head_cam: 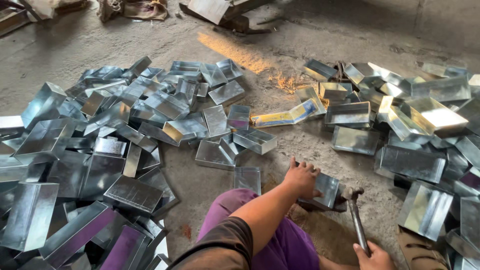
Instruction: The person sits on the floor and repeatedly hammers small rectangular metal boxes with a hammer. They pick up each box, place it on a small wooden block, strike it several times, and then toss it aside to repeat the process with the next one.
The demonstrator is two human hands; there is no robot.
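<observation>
Left hand (302, 176) clamps down on the metal box (322, 191) on the floor (310, 140), right hand (372, 256) wrapped around the hammer (356, 215), its head beside the box. Fingers sit close: a glancing blow risks hitting them.

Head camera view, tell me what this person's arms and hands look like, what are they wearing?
Both hands are bare, with no gloves, rings or watch visible. The left hand comes off a bare forearm, and a short dark brown sleeve covers the upper arm down to about the elbow. The right hand shows only at the bottom edge, so its arm and any sleeve are out of view. Purple trousers cover the leg below.
</observation>
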